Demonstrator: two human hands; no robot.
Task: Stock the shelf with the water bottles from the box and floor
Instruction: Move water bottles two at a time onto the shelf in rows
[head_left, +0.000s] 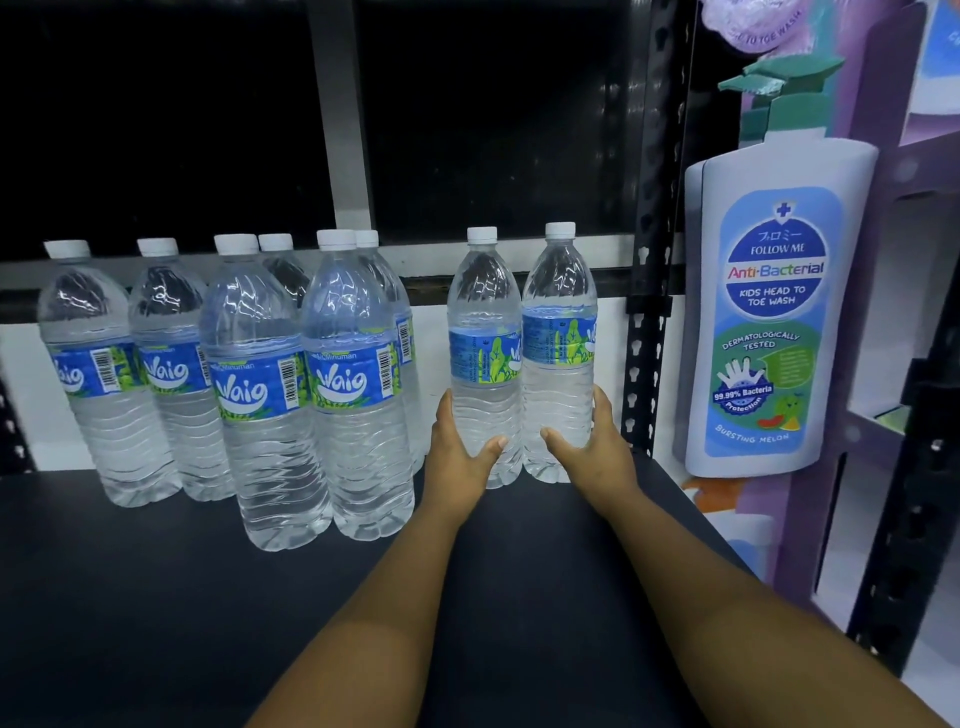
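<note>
Right of the stocked row (234, 374), my left hand (460, 457) and right hand (592, 447) each grip a bottle; placing step, next release squarely.

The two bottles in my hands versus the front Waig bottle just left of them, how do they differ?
The front Waig bottle shows its logo and barcode; the two held bottles show small print, logos turned away. It stands free and nearer the shelf edge; they stand farther back, the left hand and right hand gripping their bases. All are clear, white-capped, upright.
</note>
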